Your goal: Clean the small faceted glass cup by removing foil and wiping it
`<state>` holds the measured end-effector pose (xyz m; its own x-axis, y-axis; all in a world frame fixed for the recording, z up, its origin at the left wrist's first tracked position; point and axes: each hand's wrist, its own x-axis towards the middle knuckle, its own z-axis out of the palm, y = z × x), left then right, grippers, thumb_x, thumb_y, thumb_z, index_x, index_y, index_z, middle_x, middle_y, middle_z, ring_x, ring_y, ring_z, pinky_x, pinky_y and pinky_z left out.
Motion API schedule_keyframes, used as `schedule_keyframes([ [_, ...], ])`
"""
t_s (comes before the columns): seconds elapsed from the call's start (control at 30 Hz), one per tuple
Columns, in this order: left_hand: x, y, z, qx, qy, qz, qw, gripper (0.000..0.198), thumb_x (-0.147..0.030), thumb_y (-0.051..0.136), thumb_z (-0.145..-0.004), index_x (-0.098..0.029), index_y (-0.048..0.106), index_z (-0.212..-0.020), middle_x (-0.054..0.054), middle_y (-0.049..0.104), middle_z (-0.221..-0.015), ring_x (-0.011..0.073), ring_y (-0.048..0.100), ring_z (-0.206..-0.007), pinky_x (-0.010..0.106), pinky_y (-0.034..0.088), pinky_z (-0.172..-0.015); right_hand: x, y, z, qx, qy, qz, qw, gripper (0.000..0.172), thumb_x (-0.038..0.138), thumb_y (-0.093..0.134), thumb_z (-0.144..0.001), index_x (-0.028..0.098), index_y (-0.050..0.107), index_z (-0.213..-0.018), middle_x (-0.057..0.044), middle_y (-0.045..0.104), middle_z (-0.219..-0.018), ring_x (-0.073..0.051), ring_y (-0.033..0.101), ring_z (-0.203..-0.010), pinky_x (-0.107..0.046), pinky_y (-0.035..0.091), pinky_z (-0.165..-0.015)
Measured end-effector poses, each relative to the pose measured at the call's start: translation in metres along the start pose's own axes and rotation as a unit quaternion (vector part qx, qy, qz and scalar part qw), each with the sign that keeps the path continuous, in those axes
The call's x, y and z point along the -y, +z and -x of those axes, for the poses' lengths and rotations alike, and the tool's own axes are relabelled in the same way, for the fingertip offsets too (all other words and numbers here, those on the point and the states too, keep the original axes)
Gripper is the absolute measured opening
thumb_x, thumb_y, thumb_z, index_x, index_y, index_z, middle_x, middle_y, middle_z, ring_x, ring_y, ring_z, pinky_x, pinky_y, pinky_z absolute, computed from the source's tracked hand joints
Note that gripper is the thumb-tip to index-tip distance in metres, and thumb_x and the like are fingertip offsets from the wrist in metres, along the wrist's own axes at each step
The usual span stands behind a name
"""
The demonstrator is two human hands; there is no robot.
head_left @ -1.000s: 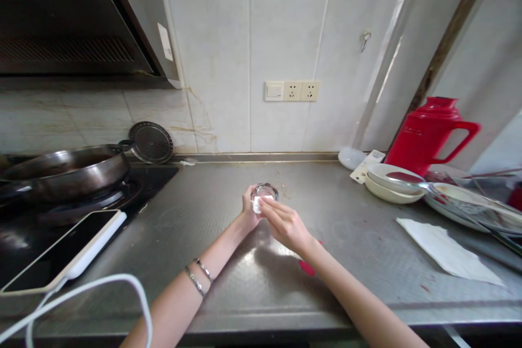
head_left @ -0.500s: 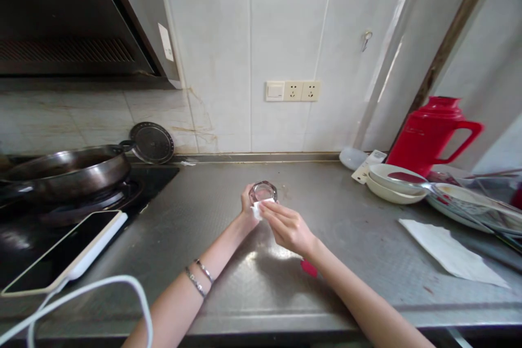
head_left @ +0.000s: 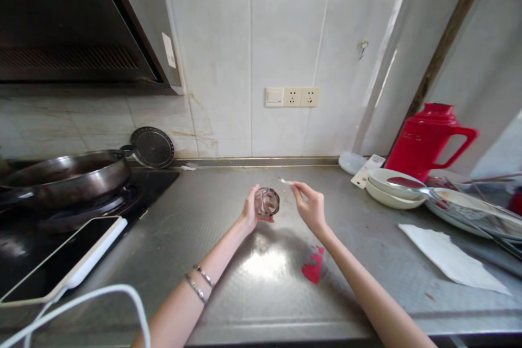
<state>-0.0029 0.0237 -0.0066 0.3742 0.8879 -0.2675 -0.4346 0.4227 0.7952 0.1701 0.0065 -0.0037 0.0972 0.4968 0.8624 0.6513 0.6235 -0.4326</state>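
My left hand [head_left: 250, 211] is wrapped round a clear faceted drinking glass [head_left: 267, 202], which is tilted with its round end toward me. To the right of the glass, apart from it, my right hand [head_left: 310, 204] pinches a small white tissue [head_left: 286, 181] between thumb and fingers. Only a thin end of the tissue sticks out to the left, and the rest is hidden in the fingers. Both hands are over the steel countertop [head_left: 196, 261].
A pan [head_left: 69, 176] sits on the stove at left, near a phone [head_left: 61, 258] with a white cable. To the right are a red thermos [head_left: 424, 141], stacked bowls [head_left: 391, 196], plates and a flat white paper [head_left: 452, 258]. A red patch [head_left: 314, 267] shows on the counter.
My right hand has drawn the tissue away from the glass, up and to the right. The glass has shifted slightly right and down in view, still in my left hand.
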Motion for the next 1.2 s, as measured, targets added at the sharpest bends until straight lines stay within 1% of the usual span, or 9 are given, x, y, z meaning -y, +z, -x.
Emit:
schedule_keyframes([
  [0.17, 0.002, -0.003, -0.003, 0.019, 0.017, -0.077, 0.997, 0.058, -0.067, 0.044, -0.079, -0.015, 0.056, -0.102, 0.006, 0.064, -0.071, 0.0193, 0.062, -0.050, 0.031, 0.051, -0.043, -0.018, 0.015, -0.023, -0.008, 0.129, -0.037, 0.991, 0.029, 0.038, 0.050, -0.086, 0.016, 0.070, -0.085, -0.009, 0.074, -0.082, -0.023, 0.069, -0.076, -0.032, 0.053, -0.071],
  [0.33, -0.001, -0.007, -0.005, 0.021, 0.084, -0.198, 0.976, 0.052, -0.052, 0.066, -0.069, -0.019, 0.055, -0.108, 0.002, 0.060, -0.075, 0.0155, 0.060, -0.053, 0.020, 0.044, -0.037, -0.029, 0.035, -0.027, 0.007, 0.183, -0.105, 0.977, 0.034, 0.044, 0.050, -0.083, 0.014, 0.066, -0.087, -0.009, 0.072, -0.078, -0.021, 0.064, -0.069, -0.029, 0.047, -0.062],
  [0.47, -0.001, -0.006, -0.006, -0.015, 0.193, -0.350, 0.916, 0.071, -0.039, 0.078, -0.059, -0.021, 0.051, -0.122, 0.006, 0.061, -0.096, 0.0119, 0.057, -0.059, 0.019, 0.044, -0.041, -0.030, 0.045, -0.018, 0.016, 0.224, -0.165, 0.961, 0.031, 0.046, 0.055, -0.079, 0.017, 0.063, -0.085, 0.000, 0.063, -0.059, -0.014, 0.051, -0.052, -0.024, 0.037, -0.052],
  [0.57, 0.001, -0.005, -0.009, -0.041, 0.275, -0.422, 0.863, 0.087, -0.033, 0.083, -0.052, -0.019, 0.045, -0.129, 0.010, 0.059, -0.109, 0.0192, 0.061, -0.084, 0.029, 0.054, -0.066, -0.027, 0.048, -0.012, 0.010, 0.299, -0.270, 0.915, 0.027, 0.043, 0.066, -0.068, 0.019, 0.062, -0.079, 0.003, 0.058, -0.055, -0.013, 0.049, -0.051, -0.023, 0.036, -0.052],
  [0.7, 0.003, -0.009, -0.012, -0.052, 0.343, -0.480, 0.806, 0.102, -0.031, 0.085, -0.049, -0.016, 0.037, -0.137, 0.014, 0.057, -0.118, 0.0275, 0.055, -0.109, 0.042, 0.043, -0.096, -0.025, 0.052, -0.005, 0.025, 0.365, -0.345, 0.865, 0.026, 0.038, 0.071, -0.058, 0.019, 0.060, -0.071, 0.002, 0.061, -0.058, -0.014, 0.054, -0.057, -0.024, 0.042, -0.057],
  [0.9, 0.000, -0.013, -0.009, -0.065, 0.340, -0.558, 0.754, 0.119, -0.037, 0.085, -0.050, -0.017, 0.018, -0.146, 0.017, 0.049, -0.129, 0.0308, 0.051, -0.117, 0.043, 0.041, -0.097, -0.025, 0.050, -0.001, 0.086, 0.432, -0.446, 0.779, 0.033, 0.049, 0.064, -0.062, 0.018, 0.055, -0.056, -0.002, 0.061, -0.057, -0.014, 0.056, -0.055, -0.026, 0.045, -0.055],
  [1.0, 0.000, -0.008, -0.003, -0.054, 0.317, -0.630, 0.707, 0.120, -0.038, 0.084, -0.052, -0.018, 0.014, -0.148, 0.018, 0.047, -0.132, 0.0338, 0.048, -0.120, 0.045, 0.041, -0.096, -0.028, 0.050, 0.000, 0.095, 0.477, -0.463, 0.741, 0.041, 0.053, 0.058, -0.070, 0.019, 0.049, -0.050, -0.001, 0.056, -0.049, -0.012, 0.051, -0.047, -0.024, 0.044, -0.049],
  [1.1, 0.003, -0.001, 0.003, -0.022, 0.305, -0.694, 0.652, 0.121, -0.037, 0.083, -0.052, -0.021, 0.012, -0.149, 0.017, 0.046, -0.135, 0.0359, 0.044, -0.124, 0.047, 0.041, -0.097, -0.027, 0.055, 0.003, 0.099, 0.511, -0.466, 0.716, 0.031, 0.044, 0.062, -0.073, 0.019, 0.052, -0.057, 0.002, 0.055, -0.047, -0.012, 0.049, -0.042, -0.022, 0.040, -0.042],
  [1.2, 0.006, 0.003, 0.006, 0.010, 0.311, -0.714, 0.627, 0.121, -0.037, 0.083, -0.052, -0.024, 0.011, -0.149, 0.015, 0.042, -0.141, 0.0352, 0.040, -0.128, 0.047, 0.040, -0.099, -0.023, 0.060, 0.006, 0.121, 0.526, -0.472, 0.697, 0.018, 0.034, 0.062, -0.075, 0.017, 0.058, -0.069, -0.001, 0.062, -0.056, -0.015, 0.056, -0.048, -0.025, 0.045, -0.046],
])
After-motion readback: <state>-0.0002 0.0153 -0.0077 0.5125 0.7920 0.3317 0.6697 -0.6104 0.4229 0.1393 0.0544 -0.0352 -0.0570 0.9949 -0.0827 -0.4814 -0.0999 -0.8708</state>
